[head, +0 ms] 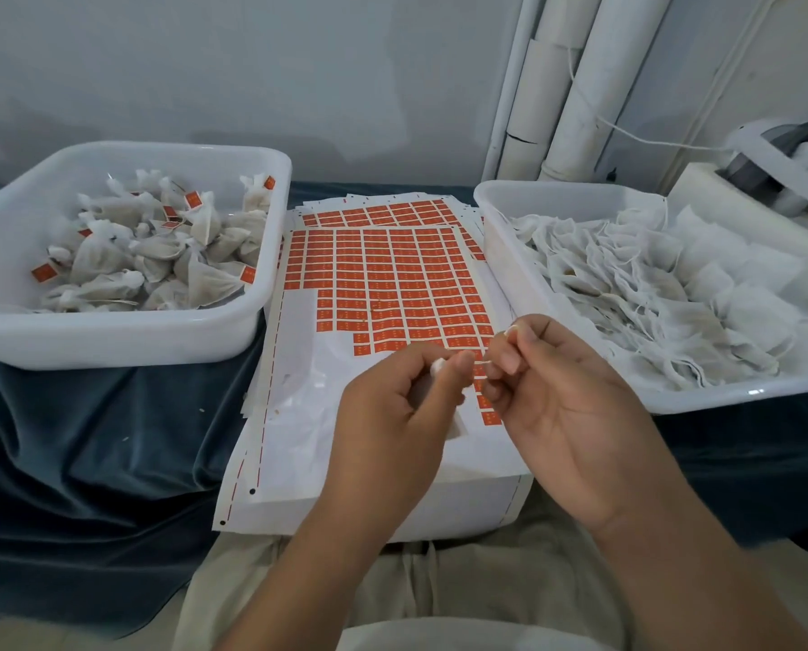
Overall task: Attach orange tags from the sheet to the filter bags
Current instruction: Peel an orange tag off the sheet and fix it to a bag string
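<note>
A sheet of orange tags (392, 284) lies on a stack of white paper between two tubs. My left hand (392, 415) grips a small white filter bag (439, 392) in its curled fingers above the sheet's near part. My right hand (557, 397) pinches a thin orange tag or string end (482, 364) next to the left fingertips. The two hands nearly touch. The bag is mostly hidden by the left fingers.
A white tub (125, 331) on the left holds several filled bags with orange tags. A white tub (557, 303) on the right holds several loose bags without tags. Dark blue cloth (87, 439) covers the table. White tubes (580, 86) lean on the wall.
</note>
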`<state>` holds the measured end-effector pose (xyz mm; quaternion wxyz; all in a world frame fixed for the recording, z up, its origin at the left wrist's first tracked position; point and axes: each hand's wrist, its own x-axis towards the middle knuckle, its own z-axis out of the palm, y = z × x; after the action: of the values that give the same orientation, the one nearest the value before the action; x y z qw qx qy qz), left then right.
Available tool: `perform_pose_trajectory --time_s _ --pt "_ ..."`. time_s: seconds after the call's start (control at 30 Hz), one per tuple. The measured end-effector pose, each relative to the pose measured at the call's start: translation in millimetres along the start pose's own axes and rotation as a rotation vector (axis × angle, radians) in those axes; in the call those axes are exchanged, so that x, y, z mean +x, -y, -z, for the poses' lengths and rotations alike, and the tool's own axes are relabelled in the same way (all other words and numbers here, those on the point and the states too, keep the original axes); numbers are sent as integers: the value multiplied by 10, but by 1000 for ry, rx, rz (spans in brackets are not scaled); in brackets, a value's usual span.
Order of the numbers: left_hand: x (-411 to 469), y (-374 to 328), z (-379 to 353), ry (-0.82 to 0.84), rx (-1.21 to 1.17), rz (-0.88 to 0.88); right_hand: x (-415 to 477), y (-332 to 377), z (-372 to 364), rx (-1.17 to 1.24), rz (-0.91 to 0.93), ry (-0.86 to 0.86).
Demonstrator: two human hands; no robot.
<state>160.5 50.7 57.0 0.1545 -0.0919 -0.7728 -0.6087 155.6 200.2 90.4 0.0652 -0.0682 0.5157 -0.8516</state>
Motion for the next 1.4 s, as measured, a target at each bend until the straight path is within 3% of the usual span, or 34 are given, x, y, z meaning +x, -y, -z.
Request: perform_pose_trajectory --time_s 0.23,0.37,0.43,0.5,0.6,0.7,0.8,1.0,1.13,1.2,1.27,1.4 --pt "80 105 21 25 18 75 50 -50 15 56 -14 -54" --pt "75 134 -6 112 -34 117 67 22 113 -16 89 -10" --pt "86 227 -12 160 72 162 57 133 209 -37 133 21" --pt "81 361 -43 211 386 146 45 197 312 -258 70 -37" --pt "16 508 -160 224 645 126 75 80 441 -932 -170 -126" --pt "-47 616 -284 250 846 16 139 -140 573 -1549 -243 -63" --pt "-15 655 -296 226 913 -31 168 -270 596 -1724 -247 -49" --pt "25 674 -233 107 885 -86 186 -328 632 -1794 -91 -35" --pt "31 699 -199 51 687 70 167 -313 667 -1689 4 -32" --pt "52 664 -153 -8 460 162 164 -336 655 -1647 85 -76" --pt "91 611 -71 -34 197 262 160 -360 609 -1516 133 -187" --pt "150 487 87 -10 -100 351 181 -304 545 -1066 -16 -244"
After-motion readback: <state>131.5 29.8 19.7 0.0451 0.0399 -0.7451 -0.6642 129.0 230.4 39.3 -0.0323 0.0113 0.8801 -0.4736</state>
